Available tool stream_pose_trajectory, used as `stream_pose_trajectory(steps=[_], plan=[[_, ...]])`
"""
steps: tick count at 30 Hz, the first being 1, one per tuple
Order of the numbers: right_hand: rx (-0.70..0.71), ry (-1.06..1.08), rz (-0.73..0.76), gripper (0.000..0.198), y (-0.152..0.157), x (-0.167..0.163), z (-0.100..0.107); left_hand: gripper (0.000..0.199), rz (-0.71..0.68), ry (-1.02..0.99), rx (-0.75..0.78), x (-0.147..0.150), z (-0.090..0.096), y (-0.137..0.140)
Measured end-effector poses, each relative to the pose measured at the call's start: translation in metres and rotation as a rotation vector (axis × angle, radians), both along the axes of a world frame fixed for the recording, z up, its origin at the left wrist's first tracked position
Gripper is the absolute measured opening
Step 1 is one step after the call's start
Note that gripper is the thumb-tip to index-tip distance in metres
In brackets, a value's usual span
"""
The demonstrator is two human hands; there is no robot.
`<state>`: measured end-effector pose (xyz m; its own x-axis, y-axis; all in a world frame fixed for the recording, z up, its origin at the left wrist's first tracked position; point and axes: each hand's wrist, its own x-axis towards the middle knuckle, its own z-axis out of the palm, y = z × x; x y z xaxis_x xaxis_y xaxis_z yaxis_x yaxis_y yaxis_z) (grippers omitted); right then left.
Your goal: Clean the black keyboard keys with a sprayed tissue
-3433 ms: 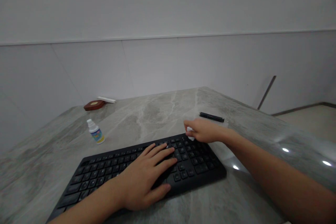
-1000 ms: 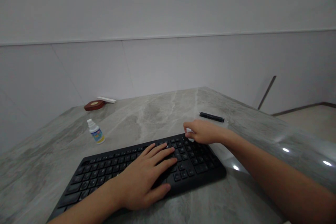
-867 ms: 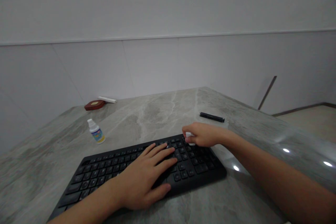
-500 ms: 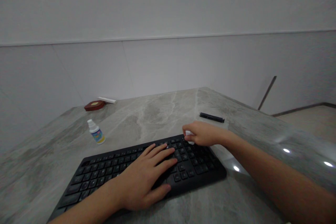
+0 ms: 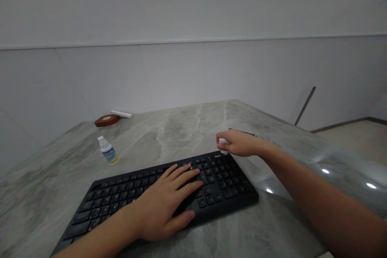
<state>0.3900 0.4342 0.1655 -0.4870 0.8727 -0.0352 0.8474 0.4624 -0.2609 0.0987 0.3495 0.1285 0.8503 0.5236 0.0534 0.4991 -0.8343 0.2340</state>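
A black keyboard (image 5: 232,198) lies at a slant across the near part of the grey marbled table. My left hand (image 5: 167,201) rests on it, palm down, with the fingers spread over the keys right of the middle. At the keyboard's far right corner, my right hand (image 5: 237,143) is closed around a small white wad (image 5: 223,141) that looks like tissue or cloth. The wad's lower end is at the keyboard's top edge; whether it touches cannot be made out. A black pen-like object (image 5: 249,133) lies behind my right hand, mostly hidden by it.
A small white spray bottle (image 5: 108,151) with a blue and yellow label stands left of the keyboard. Farther back, by the wall, are a dark red rounded object (image 5: 106,120) and a white strip (image 5: 121,114). The table (image 5: 178,129) ends at a pale wall.
My right hand has moved up and slightly right with the white wad, from over the number keys to the keyboard's far edge. It now covers most of the black pen-like object. My left hand stays put.
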Motion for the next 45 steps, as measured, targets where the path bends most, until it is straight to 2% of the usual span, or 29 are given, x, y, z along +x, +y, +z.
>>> stream_pose_trajectory(steps=[9,13,16,20,24,28,31,34,38,43,45], plan=[[-0.144,-0.074,0.069,0.020,0.001,-0.004,-0.010,0.061,-0.006,-0.024,-0.001,0.000,0.000,0.001],[-0.084,-0.090,0.041,0.020,0.000,-0.004,-0.009,0.061,-0.003,-0.009,0.008,0.000,0.000,0.001],[-0.134,-0.084,0.093,0.020,-0.001,-0.004,-0.007,0.061,-0.008,-0.026,0.007,-0.001,0.001,0.000],[-0.056,-0.109,0.022,0.019,0.000,-0.004,-0.007,0.062,-0.005,-0.025,0.002,-0.001,0.001,-0.001],[-0.143,-0.080,0.082,0.020,0.001,-0.003,-0.009,0.061,-0.005,-0.038,0.001,-0.001,0.001,-0.001],[-0.031,-0.113,0.010,0.020,0.002,-0.003,-0.010,0.062,-0.007,-0.041,-0.003,-0.001,0.000,0.000],[-0.103,-0.103,0.067,0.023,0.002,-0.002,-0.008,0.062,0.002,-0.019,-0.007,-0.001,0.000,0.000],[-0.157,-0.114,0.042,0.023,0.000,-0.001,-0.006,0.062,0.001,-0.005,0.000,-0.001,0.000,0.000],[-0.118,-0.162,-0.005,0.024,-0.005,-0.004,-0.003,0.061,-0.004,-0.027,0.003,0.000,0.001,0.000],[-0.149,-0.167,0.026,0.022,-0.007,-0.008,-0.001,0.061,0.002,0.026,0.010,0.000,0.002,-0.001],[-0.119,-0.168,-0.001,0.024,-0.006,-0.008,-0.001,0.061,0.004,0.038,0.006,0.000,0.002,-0.001]])
